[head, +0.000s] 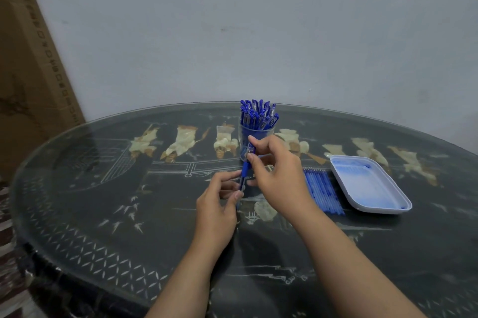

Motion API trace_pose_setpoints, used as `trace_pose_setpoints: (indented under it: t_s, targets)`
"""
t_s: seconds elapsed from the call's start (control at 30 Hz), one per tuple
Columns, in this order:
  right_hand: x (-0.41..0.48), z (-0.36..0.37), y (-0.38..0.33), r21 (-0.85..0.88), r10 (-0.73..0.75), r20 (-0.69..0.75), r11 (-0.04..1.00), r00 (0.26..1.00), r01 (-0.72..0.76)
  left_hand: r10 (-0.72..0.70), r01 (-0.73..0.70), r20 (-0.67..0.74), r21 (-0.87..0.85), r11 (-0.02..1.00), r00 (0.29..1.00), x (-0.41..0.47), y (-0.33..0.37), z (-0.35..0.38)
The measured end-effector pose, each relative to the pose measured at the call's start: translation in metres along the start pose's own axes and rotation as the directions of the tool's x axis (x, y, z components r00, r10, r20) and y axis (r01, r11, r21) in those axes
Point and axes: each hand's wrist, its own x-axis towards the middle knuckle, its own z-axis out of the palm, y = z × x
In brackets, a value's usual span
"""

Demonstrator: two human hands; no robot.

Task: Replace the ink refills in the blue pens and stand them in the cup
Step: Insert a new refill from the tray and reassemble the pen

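Now your left hand (219, 206) pinches the lower barrel of a blue pen (244, 172) over the table (103, 188), while your right hand (276, 175) grips its upper end, just in front of the cup (260, 134) packed with capped pens (258, 113). Further right, loose refills (323, 193) lie beside a white tray (362, 188).
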Motion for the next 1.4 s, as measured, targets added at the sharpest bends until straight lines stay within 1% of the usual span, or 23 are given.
trace_pose_setpoints:
  t_s: [0.23, 0.3, 0.4, 0.47, 0.53, 0.6, 0.63, 0.7, 0.77, 0.8, 0.87, 0.97, 1.03, 1.13, 1.27, 1.4]
  targets:
    - [-0.003, 0.002, -0.001, -0.040, -0.037, -0.008, 0.999, 0.999, 0.037, 0.018, -0.018, -0.004, -0.001, 1.000, 1.000, -0.001, 0.001, -0.001]
    - [-0.005, 0.002, 0.001, -0.028, -0.023, 0.004, 0.999, 1.000, 0.024, 0.015, -0.015, 0.002, -0.003, 1.000, 1.000, -0.001, 0.001, 0.000]
    - [-0.009, 0.003, 0.003, -0.059, 0.005, 0.017, 0.998, 1.000, -0.004, 0.020, -0.020, 0.001, 0.007, 1.000, 1.000, 0.001, -0.002, 0.000]
    - [-0.011, 0.002, 0.004, -0.041, 0.015, 0.014, 0.999, 1.000, -0.015, 0.018, -0.018, 0.008, 0.023, 1.000, 1.000, 0.002, -0.001, 0.001]
    - [-0.008, -0.003, 0.006, -0.001, 0.019, -0.020, 1.000, 1.000, -0.019, 0.038, -0.037, -0.005, 0.027, 0.999, 0.999, 0.002, 0.001, 0.002]
    - [0.000, -0.013, 0.008, 0.058, 0.050, -0.101, 0.997, 0.994, -0.044, 0.057, -0.056, -0.021, 0.041, 0.998, 0.998, 0.004, 0.004, -0.001]
    - [0.005, -0.020, 0.007, 0.087, 0.069, -0.160, 0.995, 0.985, -0.056, 0.068, -0.067, -0.012, 0.091, 0.994, 0.998, 0.006, 0.003, -0.005]
    - [0.018, -0.038, 0.003, 0.119, 0.091, -0.279, 0.991, 0.956, -0.060, 0.061, -0.071, 0.043, 0.291, 0.954, 0.997, 0.011, -0.003, -0.016]
    - [0.032, -0.053, 0.001, 0.101, 0.081, -0.385, 0.994, 0.919, -0.045, 0.020, -0.053, 0.072, 0.493, 0.868, 0.997, 0.013, -0.010, -0.029]
    - [0.039, -0.059, 0.000, 0.081, 0.066, -0.435, 0.996, 0.898, -0.034, 0.006, -0.046, 0.072, 0.564, 0.824, 0.997, 0.013, -0.012, -0.033]
    - [0.053, -0.065, -0.001, 0.045, 0.030, -0.515, 0.999, 0.857, -0.008, -0.022, -0.039, 0.086, 0.650, 0.759, 0.996, 0.010, -0.015, -0.037]
    - [0.070, -0.064, -0.001, 0.070, 0.015, -0.565, 0.997, 0.825, 0.029, -0.071, -0.042, 0.126, 0.721, 0.692, 0.989, 0.009, -0.017, -0.036]
    - [0.079, -0.060, -0.001, 0.082, 0.019, -0.565, 0.996, 0.825, 0.033, -0.071, -0.048, 0.129, 0.738, 0.674, 0.989, 0.009, -0.017, -0.036]
    - [0.088, -0.052, 0.004, 0.017, 0.011, -0.526, 1.000, 0.851, -0.003, -0.075, -0.053, 0.133, 0.758, 0.650, 0.988, 0.009, -0.019, -0.035]
    - [0.094, -0.043, 0.014, -0.153, 0.009, -0.404, 0.985, 0.915, -0.078, -0.088, -0.045, 0.130, 0.771, 0.636, 0.988, 0.011, -0.021, -0.034]
    - [0.091, -0.039, 0.023, -0.327, -0.010, -0.300, 0.940, 0.954, -0.093, -0.089, -0.045, 0.130, 0.777, 0.628, 0.987, 0.011, -0.022, -0.035]
